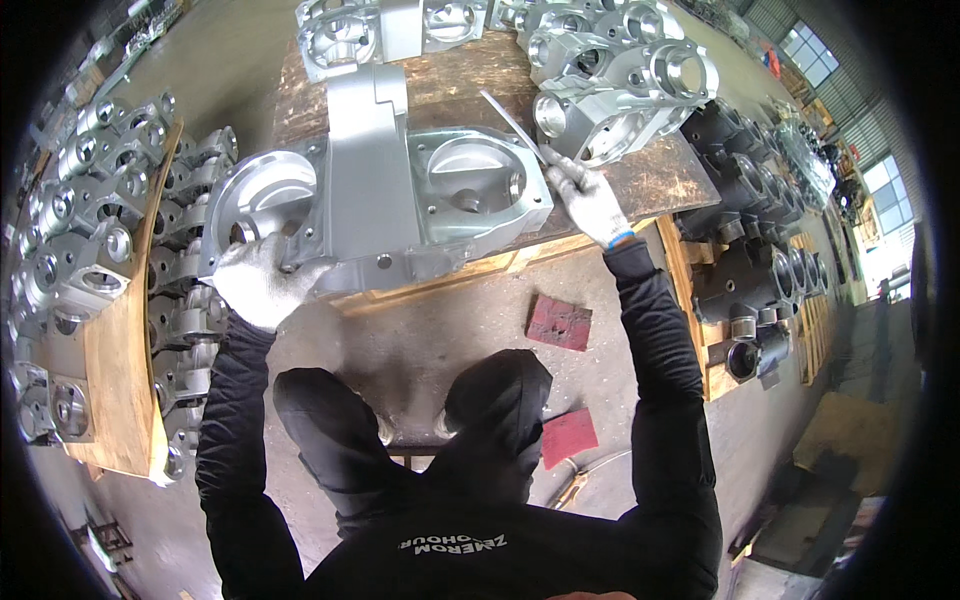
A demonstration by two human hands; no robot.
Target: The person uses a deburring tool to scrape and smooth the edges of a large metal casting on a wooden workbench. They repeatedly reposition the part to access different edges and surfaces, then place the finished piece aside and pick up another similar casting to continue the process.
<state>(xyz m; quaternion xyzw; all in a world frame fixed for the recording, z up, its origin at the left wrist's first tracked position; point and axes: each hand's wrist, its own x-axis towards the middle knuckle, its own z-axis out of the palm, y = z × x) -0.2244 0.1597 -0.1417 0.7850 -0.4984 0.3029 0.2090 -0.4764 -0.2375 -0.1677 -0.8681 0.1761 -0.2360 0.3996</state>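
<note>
A large silver metal casting (pixel 370 190) lies on the wooden work table (pixel 640 185) in front of me. Round openings sit on both sides of its raised middle band. My left hand (pixel 268 280), in a white glove, grips the casting's near left corner, its fingers partly lost in glare. At the casting's right end, my gloved right hand (pixel 588 200) is closed on a thin, pale flat strip (pixel 514 124). The strip slants up and away to the left from the fingers, beside the casting's far right edge. Its exact kind is unclear.
More silver castings (pixel 625 85) crowd the table's far side. Stacked castings (pixel 85 210) stand on wooden boards at left; dark cylindrical parts (pixel 745 280) rest on pallets at right. Two red pads (pixel 559 322) lie on the floor near my knees.
</note>
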